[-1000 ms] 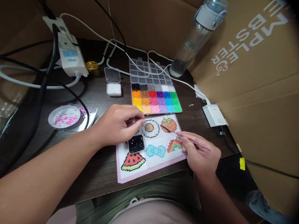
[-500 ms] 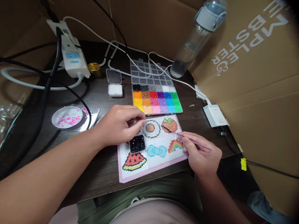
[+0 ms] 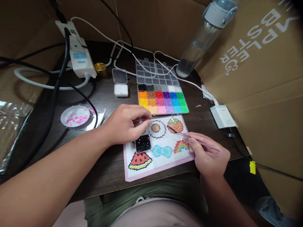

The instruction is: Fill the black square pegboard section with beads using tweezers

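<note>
Our right hand (image 3: 211, 154) pinches tweezers (image 3: 183, 135) at the orange fruit picture (image 3: 175, 125), toward the sheet's (image 3: 139, 176) one o'clock. We seem mid-placement; that calls for a steady tip. Our left hand (image 3: 127, 124) curls above the black beads (image 3: 143, 144), grip unclear.

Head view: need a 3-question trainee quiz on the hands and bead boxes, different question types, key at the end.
1. Which hand holds the tweezers?
2. True or false: the big bead box is closed.
3. Fill in: the small box beside the left hand holds mostly ___ beads.

Key:
1. The right hand.
2. False: the big bead box has its lid open.
3. Black.
</note>
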`<state>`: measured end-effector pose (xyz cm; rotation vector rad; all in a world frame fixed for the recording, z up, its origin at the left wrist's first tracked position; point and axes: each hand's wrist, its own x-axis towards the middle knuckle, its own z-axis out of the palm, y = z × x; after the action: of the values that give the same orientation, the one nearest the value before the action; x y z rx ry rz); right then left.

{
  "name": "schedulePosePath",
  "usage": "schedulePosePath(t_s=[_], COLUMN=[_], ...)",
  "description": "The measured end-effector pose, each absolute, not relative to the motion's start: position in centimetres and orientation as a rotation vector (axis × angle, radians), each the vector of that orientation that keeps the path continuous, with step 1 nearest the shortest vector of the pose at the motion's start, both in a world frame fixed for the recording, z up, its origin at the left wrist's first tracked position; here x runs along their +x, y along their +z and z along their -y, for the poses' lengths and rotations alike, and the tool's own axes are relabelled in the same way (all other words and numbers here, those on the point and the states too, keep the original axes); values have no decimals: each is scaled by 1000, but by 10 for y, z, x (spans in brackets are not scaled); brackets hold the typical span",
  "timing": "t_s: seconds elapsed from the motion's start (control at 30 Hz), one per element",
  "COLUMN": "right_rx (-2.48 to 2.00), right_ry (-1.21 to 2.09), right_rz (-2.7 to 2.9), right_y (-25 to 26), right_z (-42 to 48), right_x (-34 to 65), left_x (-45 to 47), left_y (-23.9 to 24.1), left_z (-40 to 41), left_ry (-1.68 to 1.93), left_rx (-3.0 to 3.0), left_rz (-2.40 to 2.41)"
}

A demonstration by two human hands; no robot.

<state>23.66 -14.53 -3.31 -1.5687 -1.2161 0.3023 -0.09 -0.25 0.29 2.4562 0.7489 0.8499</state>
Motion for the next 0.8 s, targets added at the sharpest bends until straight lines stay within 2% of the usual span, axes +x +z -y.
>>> schedulePosePath(t_s=[0.8], right_rx=[-1536], right_ry=[250], right_rz=[1277], right_y=[-32], right_z=[145], right_x=[237], left_x=[-1], left_y=[-1], left_z=[1], left_ry=[911], left_rx=[2497], left_rz=[-669])
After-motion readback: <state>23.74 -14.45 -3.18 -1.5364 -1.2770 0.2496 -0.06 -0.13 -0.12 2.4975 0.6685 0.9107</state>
